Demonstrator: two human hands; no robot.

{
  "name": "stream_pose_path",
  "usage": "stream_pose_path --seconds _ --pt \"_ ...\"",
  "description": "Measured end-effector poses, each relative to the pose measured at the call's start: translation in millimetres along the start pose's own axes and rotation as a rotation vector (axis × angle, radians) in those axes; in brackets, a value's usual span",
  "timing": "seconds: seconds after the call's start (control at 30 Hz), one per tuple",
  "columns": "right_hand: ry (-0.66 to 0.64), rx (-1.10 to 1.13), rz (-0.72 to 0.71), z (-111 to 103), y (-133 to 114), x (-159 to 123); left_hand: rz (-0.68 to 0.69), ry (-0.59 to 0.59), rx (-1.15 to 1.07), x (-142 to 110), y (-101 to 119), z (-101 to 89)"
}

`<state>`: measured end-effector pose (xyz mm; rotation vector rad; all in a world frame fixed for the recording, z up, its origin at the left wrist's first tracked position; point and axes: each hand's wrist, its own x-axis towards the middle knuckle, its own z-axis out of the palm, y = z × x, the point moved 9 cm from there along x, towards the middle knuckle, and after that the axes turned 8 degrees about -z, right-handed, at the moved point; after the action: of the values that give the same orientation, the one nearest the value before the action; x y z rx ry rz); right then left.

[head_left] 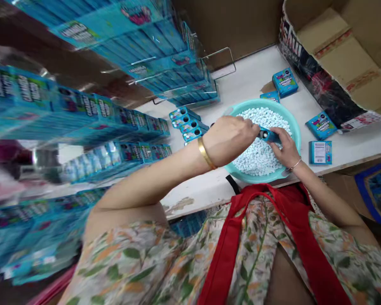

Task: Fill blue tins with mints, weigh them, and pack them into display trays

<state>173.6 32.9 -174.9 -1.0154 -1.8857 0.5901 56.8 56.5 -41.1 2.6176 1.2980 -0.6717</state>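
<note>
A pale turquoise basin (294, 123) holds a heap of small pale-blue candies (257, 163). Over it, my right hand (285, 148) grips a small blue candy box (269, 135) between thumb and fingers. The box is tilted, and its end with a round opening faces my other hand. My left hand (233, 140), with a gold bracelet at the wrist, is closed, its fingertips right at that end of the box. A dark tip shows behind the left knuckles; what that hand holds is mostly hidden.
Several blue boxes with round openings (189, 123) stand left of the basin. Finished-looking blue boxes (321, 125) lie to the right and behind (285, 82). A large cardboard carton (320, 72) bounds the right rear. Racks of blue boxes (139, 46) crowd the left.
</note>
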Motion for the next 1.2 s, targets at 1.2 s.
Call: stream_pose_path --seconds 1.2 --pt "0.1 -0.032 0.035 -72.9 3.9 -21.5 0.079 0.317 -0.619 -7.8 -36.4 69.3"
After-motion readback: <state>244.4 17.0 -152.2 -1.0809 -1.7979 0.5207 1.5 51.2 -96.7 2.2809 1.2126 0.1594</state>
